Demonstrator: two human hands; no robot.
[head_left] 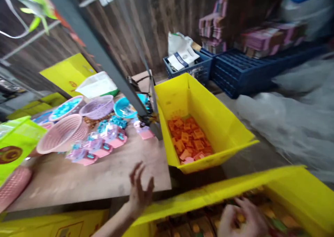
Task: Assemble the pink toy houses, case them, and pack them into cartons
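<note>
My left hand hovers with its fingers spread, holding nothing, between the table's front corner and the near wall of a yellow box. Inside that box, my right hand is curled with thumb and fingers close together over packed orange and dark items. Whatever it grips is blurred and hidden by the fingers. On the table, beyond my left hand, stand several pink and purple wrapped packs. Past the near box is another yellow box holding many orange square pieces and a few pink ones.
Woven baskets and a blue bowl sit at the back of the table. A grey metal post slants up at its edge. Blue crates stand behind the boxes, with clear plastic bags on the right.
</note>
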